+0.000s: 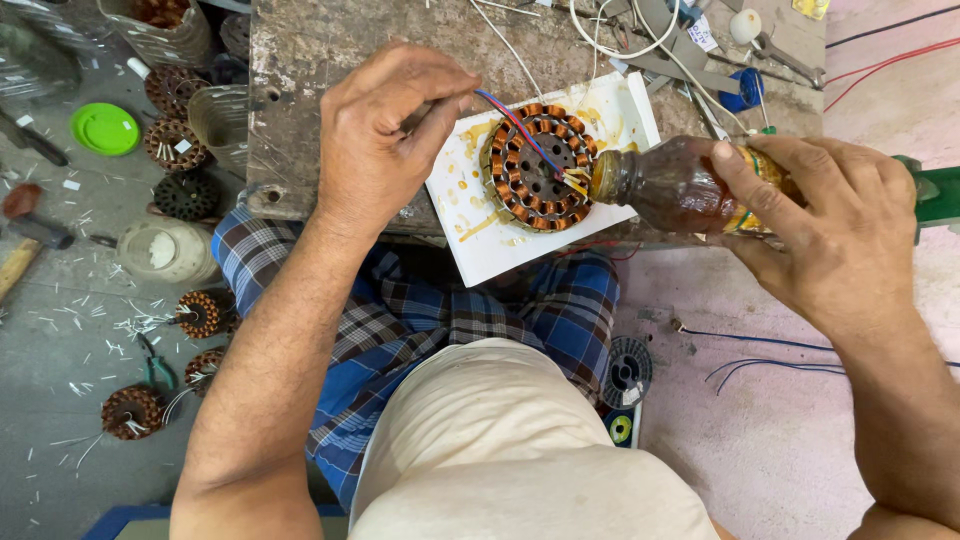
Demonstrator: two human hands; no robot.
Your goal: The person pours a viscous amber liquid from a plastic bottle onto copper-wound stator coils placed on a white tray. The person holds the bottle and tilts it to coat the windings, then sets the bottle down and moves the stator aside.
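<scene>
A: Stator point(537, 168) position?
B: Flat on white tile point(500, 245), at bench point(310, 60) edge, above lap. Copper coils all round.
A: R hand point(840, 235)?
B: Clamped on brown bottle point(675, 185), tipped sideways, mouth at stator rim. Yellow fluid on tile.
A: L hand point(385, 135)?
B: Fingers pinched on red/blue leads point(515, 122), held over stator.
A: Hands together?
B: Apart, stator btwn. More stators point(175, 115) on floor, left.
</scene>
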